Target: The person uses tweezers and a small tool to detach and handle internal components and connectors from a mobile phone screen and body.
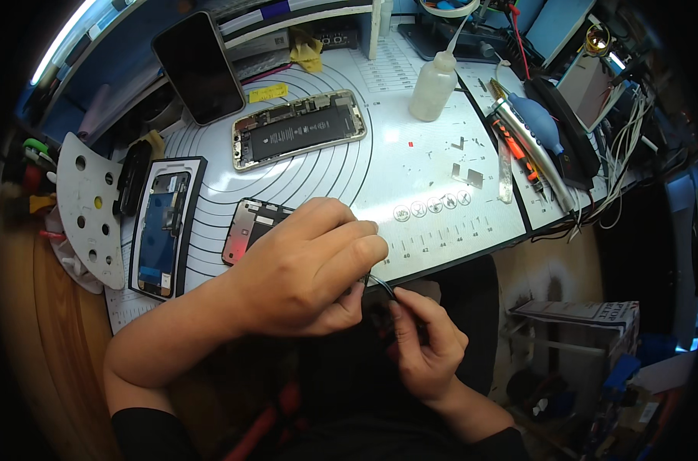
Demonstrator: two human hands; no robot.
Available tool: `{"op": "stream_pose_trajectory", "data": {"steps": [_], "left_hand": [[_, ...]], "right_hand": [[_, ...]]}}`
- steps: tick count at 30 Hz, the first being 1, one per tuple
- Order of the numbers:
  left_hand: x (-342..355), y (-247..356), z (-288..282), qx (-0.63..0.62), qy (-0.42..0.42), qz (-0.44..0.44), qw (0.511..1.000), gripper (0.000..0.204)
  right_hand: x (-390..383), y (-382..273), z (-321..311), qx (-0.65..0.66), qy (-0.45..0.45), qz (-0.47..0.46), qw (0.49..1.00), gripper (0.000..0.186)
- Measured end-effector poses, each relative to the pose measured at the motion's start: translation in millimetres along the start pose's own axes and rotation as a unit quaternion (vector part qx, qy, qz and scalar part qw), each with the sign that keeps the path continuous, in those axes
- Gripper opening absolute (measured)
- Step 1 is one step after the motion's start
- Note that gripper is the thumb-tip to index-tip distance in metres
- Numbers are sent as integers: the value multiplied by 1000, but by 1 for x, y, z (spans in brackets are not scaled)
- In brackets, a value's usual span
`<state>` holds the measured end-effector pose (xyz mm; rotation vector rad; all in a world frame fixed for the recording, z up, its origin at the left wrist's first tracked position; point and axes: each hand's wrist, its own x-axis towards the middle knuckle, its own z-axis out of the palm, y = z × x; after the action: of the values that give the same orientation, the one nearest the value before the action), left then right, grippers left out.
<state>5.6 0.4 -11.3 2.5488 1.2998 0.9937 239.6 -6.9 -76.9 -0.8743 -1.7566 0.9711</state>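
Note:
My left hand (pixel 307 269) is closed in a pinch over the front edge of the bench. What its fingertips hold is hidden. My right hand (pixel 430 344), lower and to the right, grips a thin, dark, curved strip (pixel 383 287) with a pale streak. The strip's far end reaches the left fingertips; I cannot tell its kind. Partly covered by my left hand lies a dark phone part (pixel 245 230) with a reddish glow at its corner. Beyond it is an opened phone (pixel 299 131), its black battery and boards showing.
A phone screen in a black frame (pixel 163 230) lies left, beside a white perforated holder (pixel 92 211). A dark phone (pixel 199 69) leans behind. At the right stand a dropper bottle (pixel 435 88), a blue air blower (pixel 535 121), screwdrivers (pixel 518 146) and loose cables. Small metal pieces (pixel 467 175) lie on the mat.

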Motion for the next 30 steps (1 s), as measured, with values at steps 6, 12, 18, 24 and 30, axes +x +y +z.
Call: {"op": "stream_pose_trajectory", "data": {"steps": [6,12,18,24,30], "left_hand": [[-1,-1,0,-3,-1,-2,1000,56],[-1,-1,-1,-6,-8,-9,1000,56],[3,2,-14,-66,-47,-81,993,60],[8,-3,-23,-78,-66,-67,993,62],[7,-8,-24,-108,-61,-77,989,58]], "right_hand": [[-4,6,8,20,17,-10,1000,25],[-1,6,2,10,11,-12,1000,25],[9,-1,-16,-11,-10,-31,999,31],[9,-11,-17,-40,-53,-56,996,34],[0,-13,-15,-29,-51,5,998,33]]}}
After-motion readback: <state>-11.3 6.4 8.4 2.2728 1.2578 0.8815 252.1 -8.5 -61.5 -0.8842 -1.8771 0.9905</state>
